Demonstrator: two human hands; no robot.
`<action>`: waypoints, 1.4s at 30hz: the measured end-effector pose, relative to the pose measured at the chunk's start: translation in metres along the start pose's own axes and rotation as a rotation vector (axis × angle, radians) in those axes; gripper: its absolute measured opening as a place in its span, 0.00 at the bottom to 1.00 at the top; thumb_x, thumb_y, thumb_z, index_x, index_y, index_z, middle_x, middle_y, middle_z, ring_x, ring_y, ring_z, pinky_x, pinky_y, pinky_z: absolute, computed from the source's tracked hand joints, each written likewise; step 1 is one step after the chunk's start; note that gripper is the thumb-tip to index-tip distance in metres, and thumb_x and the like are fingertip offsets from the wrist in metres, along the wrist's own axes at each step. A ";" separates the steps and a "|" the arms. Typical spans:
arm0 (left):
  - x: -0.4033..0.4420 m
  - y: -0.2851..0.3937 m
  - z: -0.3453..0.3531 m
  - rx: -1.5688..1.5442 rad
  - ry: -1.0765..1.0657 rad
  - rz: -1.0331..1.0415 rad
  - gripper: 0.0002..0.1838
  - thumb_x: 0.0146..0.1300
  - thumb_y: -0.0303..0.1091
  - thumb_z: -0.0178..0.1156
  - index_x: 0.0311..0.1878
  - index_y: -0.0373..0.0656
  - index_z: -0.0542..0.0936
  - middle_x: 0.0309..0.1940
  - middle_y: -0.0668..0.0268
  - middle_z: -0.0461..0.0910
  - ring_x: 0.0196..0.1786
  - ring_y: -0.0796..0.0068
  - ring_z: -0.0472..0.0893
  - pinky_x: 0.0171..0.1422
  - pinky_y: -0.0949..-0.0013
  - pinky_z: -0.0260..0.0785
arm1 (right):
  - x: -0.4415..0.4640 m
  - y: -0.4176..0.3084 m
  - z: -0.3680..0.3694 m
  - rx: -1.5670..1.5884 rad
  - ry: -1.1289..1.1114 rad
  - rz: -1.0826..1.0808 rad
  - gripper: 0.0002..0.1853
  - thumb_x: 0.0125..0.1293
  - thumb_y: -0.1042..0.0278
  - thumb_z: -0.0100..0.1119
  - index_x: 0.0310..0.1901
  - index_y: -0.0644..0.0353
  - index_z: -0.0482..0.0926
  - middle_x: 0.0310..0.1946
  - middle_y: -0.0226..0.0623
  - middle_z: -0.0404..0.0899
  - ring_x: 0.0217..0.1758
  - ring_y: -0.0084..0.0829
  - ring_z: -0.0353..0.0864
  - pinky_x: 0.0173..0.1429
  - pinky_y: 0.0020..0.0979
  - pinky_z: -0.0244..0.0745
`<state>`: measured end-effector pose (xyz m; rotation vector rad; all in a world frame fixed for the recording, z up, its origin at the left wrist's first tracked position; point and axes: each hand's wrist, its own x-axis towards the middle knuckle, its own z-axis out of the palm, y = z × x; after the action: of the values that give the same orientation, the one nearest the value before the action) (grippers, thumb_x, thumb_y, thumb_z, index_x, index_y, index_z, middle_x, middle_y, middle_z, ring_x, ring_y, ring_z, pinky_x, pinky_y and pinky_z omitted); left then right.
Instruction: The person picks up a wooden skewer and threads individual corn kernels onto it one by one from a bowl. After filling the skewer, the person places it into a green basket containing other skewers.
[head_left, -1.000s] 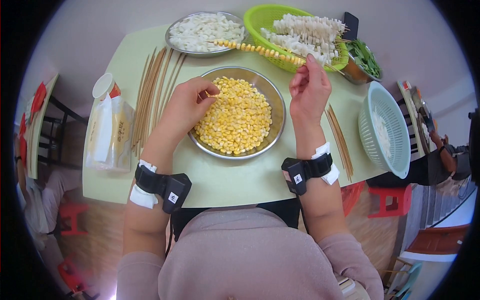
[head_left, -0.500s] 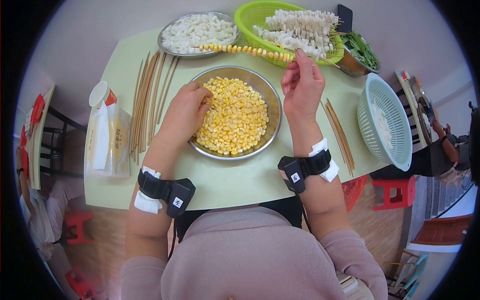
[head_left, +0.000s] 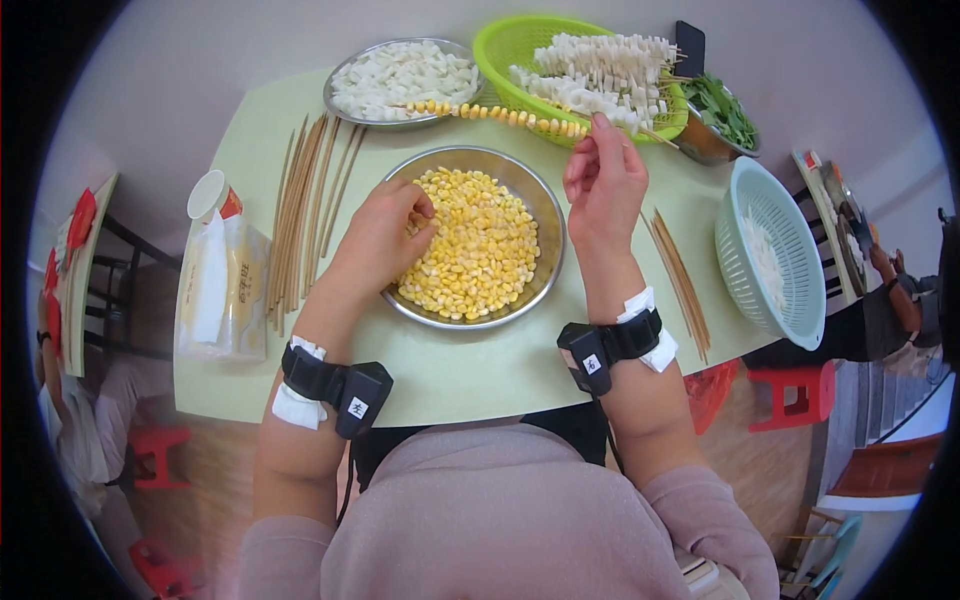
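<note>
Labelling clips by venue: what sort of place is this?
Probably a small eatery's prep area, though not certain: a round silvery metal bowl of loose yellow corn kernels, a lime-green plastic basket of skewered white pieces, and red plastic stools suggest it.

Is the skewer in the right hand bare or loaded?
Loaded: a row of corn kernels runs along it, out from the right hand.

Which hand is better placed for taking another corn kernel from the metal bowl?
Probably the left: the left hand reaches over the corn kernels in the metal bowl, while the right hand is occupied, holding the corn skewer.
</note>
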<state>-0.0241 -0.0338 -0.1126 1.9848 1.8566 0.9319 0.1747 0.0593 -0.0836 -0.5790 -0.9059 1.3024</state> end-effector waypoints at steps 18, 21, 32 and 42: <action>0.011 -0.030 -0.017 -1.031 0.340 -0.313 0.07 0.58 0.28 0.62 0.38 0.37 0.78 0.31 0.66 0.81 0.34 0.81 0.78 0.40 0.80 0.70 | 0.001 0.002 -0.002 -0.074 -0.007 -0.030 0.14 0.63 0.62 0.58 0.23 0.59 0.72 0.16 0.29 0.70 0.12 0.18 0.67 0.12 0.19 0.55; 0.012 -0.031 -0.018 -1.127 0.375 -0.330 0.07 0.59 0.28 0.61 0.40 0.37 0.77 0.33 0.66 0.80 0.36 0.80 0.78 0.42 0.79 0.71 | -0.004 0.000 0.003 -0.112 -0.046 -0.051 0.15 0.63 0.62 0.58 0.22 0.60 0.72 0.15 0.29 0.70 0.12 0.18 0.67 0.13 0.19 0.55; 0.012 -0.030 -0.020 -1.176 0.425 -0.348 0.08 0.60 0.27 0.60 0.42 0.37 0.76 0.36 0.64 0.79 0.40 0.76 0.79 0.46 0.76 0.72 | -0.013 0.000 0.008 -0.220 -0.120 -0.112 0.15 0.65 0.63 0.56 0.23 0.61 0.74 0.15 0.29 0.70 0.13 0.15 0.66 0.14 0.17 0.55; 0.013 -0.029 -0.019 -1.176 0.460 -0.317 0.08 0.59 0.28 0.61 0.42 0.37 0.77 0.35 0.65 0.80 0.39 0.78 0.78 0.46 0.76 0.72 | -0.015 0.001 0.011 -0.252 -0.134 -0.136 0.13 0.65 0.64 0.56 0.24 0.61 0.75 0.15 0.27 0.71 0.14 0.13 0.66 0.15 0.16 0.55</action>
<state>-0.0594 -0.0215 -0.1121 0.7826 1.1765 1.8618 0.1650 0.0431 -0.0821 -0.6188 -1.2109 1.1219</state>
